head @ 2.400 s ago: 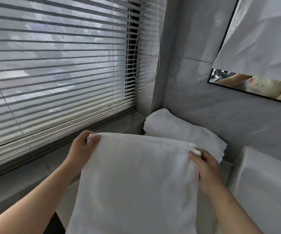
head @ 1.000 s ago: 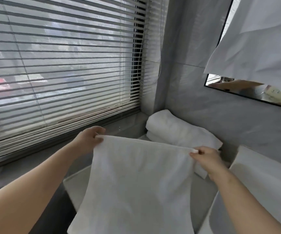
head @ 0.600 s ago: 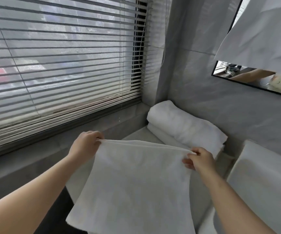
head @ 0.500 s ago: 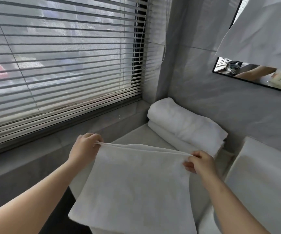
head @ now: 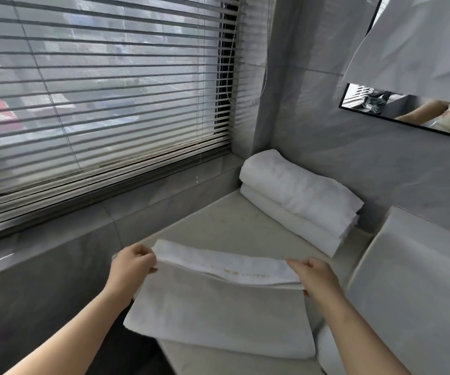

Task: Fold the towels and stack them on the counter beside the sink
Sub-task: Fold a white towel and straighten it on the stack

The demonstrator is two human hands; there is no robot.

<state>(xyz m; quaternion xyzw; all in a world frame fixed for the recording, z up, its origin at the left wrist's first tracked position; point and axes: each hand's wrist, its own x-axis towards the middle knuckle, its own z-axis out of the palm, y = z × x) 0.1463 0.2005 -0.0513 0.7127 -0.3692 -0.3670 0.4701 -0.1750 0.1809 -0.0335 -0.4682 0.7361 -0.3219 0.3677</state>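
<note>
Three white towels as far as can be counted. One towel [head: 218, 309] lies flat on the near part of the counter [head: 226, 226]. The folded towels [head: 299, 196] are stacked two high in the back corner, touching the wall [head: 380, 163] and well apart from the first.

Two hands, both on the near towel:
- Left hand [head: 133, 266]: knuckles up, fingers curled together, pinching the left end of the raised far edge. Fingertips hidden behind the cloth.
- Right hand [head: 316, 277]: fingers curled, pinching the right end of the same edge. Tips tucked under the layers, so how many layers it holds can't be told.

The far edge is lifted off the counter as a doubled strip between the hands. The near left corner of the towel sticks out past the counter front. Both forearms are cut off by the bottom of the frame.

There is one sink [head: 421, 269], white, just right of the counter. It is cut off at the right border and its basin is not visible. One mirror [head: 408, 115] is mostly covered by a white sheet [head: 421, 41], leaving only a low strip. The strip reflects an arm and pale printed fabric, the print illegible. One set of blinds [head: 96, 90] has its slats down, with the outside a blur. One cord [head: 265, 71] hangs at its right.

The only writing is a set of faint yellowish marks [head: 245, 274] along the towel's raised edge, too blurred to read.
</note>
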